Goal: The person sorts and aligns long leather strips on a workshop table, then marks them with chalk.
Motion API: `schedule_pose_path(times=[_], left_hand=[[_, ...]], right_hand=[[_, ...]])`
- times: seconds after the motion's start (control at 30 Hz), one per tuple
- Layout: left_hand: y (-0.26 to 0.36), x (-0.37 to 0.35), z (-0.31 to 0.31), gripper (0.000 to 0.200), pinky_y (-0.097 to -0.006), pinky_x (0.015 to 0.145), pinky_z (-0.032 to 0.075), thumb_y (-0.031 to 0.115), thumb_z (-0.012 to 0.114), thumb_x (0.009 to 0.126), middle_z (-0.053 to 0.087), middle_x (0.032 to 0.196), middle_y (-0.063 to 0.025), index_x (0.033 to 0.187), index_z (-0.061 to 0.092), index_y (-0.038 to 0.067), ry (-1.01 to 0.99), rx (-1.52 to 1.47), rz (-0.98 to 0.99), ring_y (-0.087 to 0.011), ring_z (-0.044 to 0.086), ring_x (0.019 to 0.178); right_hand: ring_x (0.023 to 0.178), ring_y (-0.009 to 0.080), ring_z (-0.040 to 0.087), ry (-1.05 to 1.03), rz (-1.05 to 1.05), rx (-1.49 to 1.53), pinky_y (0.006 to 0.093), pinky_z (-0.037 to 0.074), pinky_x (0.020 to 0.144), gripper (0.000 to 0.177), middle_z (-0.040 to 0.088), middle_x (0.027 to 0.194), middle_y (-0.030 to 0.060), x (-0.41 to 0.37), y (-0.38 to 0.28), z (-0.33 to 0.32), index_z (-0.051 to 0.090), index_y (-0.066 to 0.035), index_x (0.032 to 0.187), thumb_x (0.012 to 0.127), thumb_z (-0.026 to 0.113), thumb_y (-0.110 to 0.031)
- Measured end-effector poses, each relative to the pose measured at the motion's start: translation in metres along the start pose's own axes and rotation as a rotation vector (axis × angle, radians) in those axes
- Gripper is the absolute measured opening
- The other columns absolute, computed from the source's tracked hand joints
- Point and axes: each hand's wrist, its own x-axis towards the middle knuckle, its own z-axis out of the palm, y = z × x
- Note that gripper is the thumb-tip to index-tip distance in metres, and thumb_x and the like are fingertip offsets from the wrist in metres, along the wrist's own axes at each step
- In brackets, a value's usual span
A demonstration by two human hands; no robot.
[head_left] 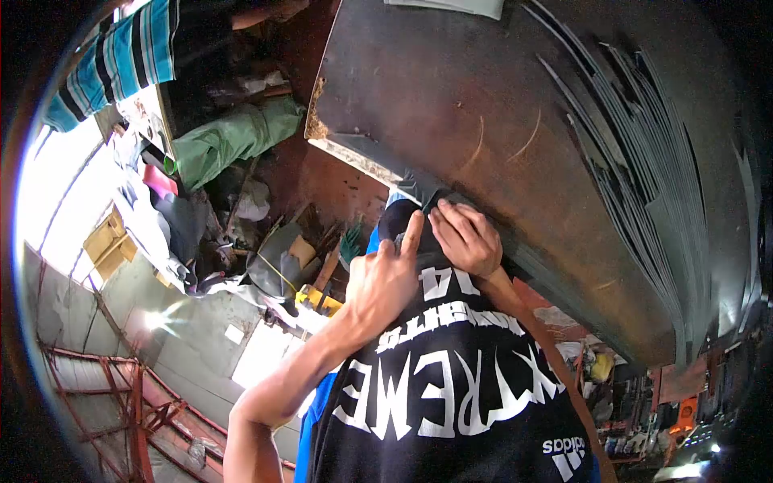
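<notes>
My two hands are close together, almost touching, at the near edge of the dark, rust-stained desk point(483, 105). My left hand point(386, 278) is curled into a loose fist with only the index finger stretched out. The tip of that finger meets a narrow dark strip point(419, 190) that juts out from the desk's edge. I cannot tell whether the curled fingers hold anything.

My right hand point(469, 241) sits just beside it, with its fingers point(451, 216) bent and laid on the same edge, right where the strip begins. Whether they pinch the strip or only press on it is hidden from me.

A stack of thin dark sheets point(644, 161) lies fanned over the far right part of the desk, its layered edges showing. The strip looks like the same material, and it sits at the corner nearest my chest. My black shirt point(451, 402) with white lettering fills the space below my hands.

Off to the left, well apart from my hands, there is a green cloth bundle point(233, 137) and a striped blue cloth point(121, 56). Nearer my left forearm, something yellow point(318, 299) lies among the clutter. A red metal frame point(137, 394) stands lower left.
</notes>
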Motion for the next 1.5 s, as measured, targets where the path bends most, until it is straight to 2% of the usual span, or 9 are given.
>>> schedule_pose_path(times=[0.07,0.3,0.4,0.53,0.77,0.9,1.1,1.23,1.5], left_hand=[[-0.005,-0.001,0.007,0.081,-0.0459,0.051,0.054,0.005,0.063,0.076,0.062,0.077,-0.0214,0.151,0.033,0.015,0.029,-0.001,0.004,-0.0358,0.063,0.055],[-0.054,-0.007,0.082,0.083,-0.0418,0.048,0.054,0.010,0.064,0.075,0.059,0.084,-0.0170,0.152,0.032,0.013,0.210,-0.079,0.182,-0.0326,0.065,0.061],[-0.068,0.007,0.113,0.083,-0.0379,0.050,0.053,0.002,0.064,0.068,0.057,0.081,-0.0133,0.147,0.041,0.009,0.479,-0.223,0.351,-0.0286,0.062,0.061],[-0.067,0.011,0.120,0.080,-0.0381,0.050,0.053,0.000,0.065,0.066,0.056,0.080,-0.0104,0.144,0.047,0.010,0.571,-0.239,0.344,-0.0277,0.062,0.061],[-0.075,0.028,0.137,0.070,-0.0394,0.049,0.052,-0.005,0.061,0.076,0.052,0.074,-0.0112,0.143,0.048,0.014,0.712,-0.331,0.417,-0.0287,0.059,0.056],[-0.065,0.008,0.116,0.071,-0.0397,0.049,0.053,0.001,0.060,0.076,0.055,0.077,-0.0103,0.144,0.047,0.019,0.590,-0.269,0.310,-0.0288,0.062,0.057],[-0.042,-0.018,0.051,0.079,-0.0443,0.050,0.054,0.008,0.061,0.074,0.061,0.079,-0.0192,0.149,0.039,0.021,0.273,-0.163,0.129,-0.0342,0.066,0.057],[-0.040,-0.031,0.039,0.069,-0.0438,0.049,0.054,0.007,0.059,0.083,0.062,0.072,-0.0172,0.148,0.041,0.021,0.242,-0.128,0.110,-0.0327,0.063,0.053],[-0.031,-0.030,0.025,0.067,-0.0440,0.048,0.053,0.008,0.059,0.084,0.063,0.074,-0.0194,0.147,0.042,0.019,0.153,-0.058,0.080,-0.0335,0.064,0.055]], right_hand=[[0.087,0.0173,0.063,0.032,-0.017,-0.040,0.0283,0.056,0.074,0.019,0.070,0.104,0.0021,0.006,0.003,0.002,0.076,-0.004,0.091,0.073,0.081,-0.008],[0.091,0.0180,0.063,-0.003,-0.012,-0.080,0.0275,0.056,0.075,0.019,0.069,0.108,0.0023,0.003,-0.002,0.000,0.074,-0.005,0.095,0.077,0.077,-0.010],[0.090,0.0165,0.063,-0.009,-0.022,-0.104,0.0271,0.056,0.072,0.023,0.068,0.109,0.0009,0.004,-0.003,-0.002,0.073,-0.006,0.097,0.075,0.078,-0.009],[0.089,0.0155,0.063,-0.004,-0.022,-0.136,0.0273,0.056,0.070,0.023,0.068,0.107,-0.0005,0.004,-0.004,-0.001,0.073,-0.008,0.095,0.073,0.079,-0.009],[0.086,0.0152,0.063,0.024,-0.054,-0.202,0.0272,0.055,0.068,0.023,0.067,0.104,-0.0026,0.004,-0.004,0.002,0.072,-0.011,0.093,0.072,0.080,-0.010],[0.087,0.0156,0.062,0.041,-0.054,-0.201,0.0282,0.055,0.070,0.023,0.068,0.104,-0.0021,0.003,-0.005,0.004,0.072,-0.010,0.093,0.071,0.080,-0.009],[0.086,0.0158,0.062,0.033,-0.046,-0.181,0.0278,0.055,0.072,0.023,0.068,0.107,-0.0008,0.006,-0.007,0.001,0.073,-0.009,0.093,0.072,0.079,-0.008],[0.086,0.0159,0.062,0.026,-0.046,-0.180,0.0278,0.055,0.073,0.025,0.068,0.108,-0.0005,0.004,-0.005,0.001,0.073,-0.009,0.095,0.071,0.080,-0.010],[0.089,0.0141,0.062,0.004,-0.029,-0.172,0.0258,0.055,0.072,0.024,0.067,0.110,-0.0031,0.001,-0.002,0.003,0.073,-0.010,0.097,0.074,0.078,-0.012]])
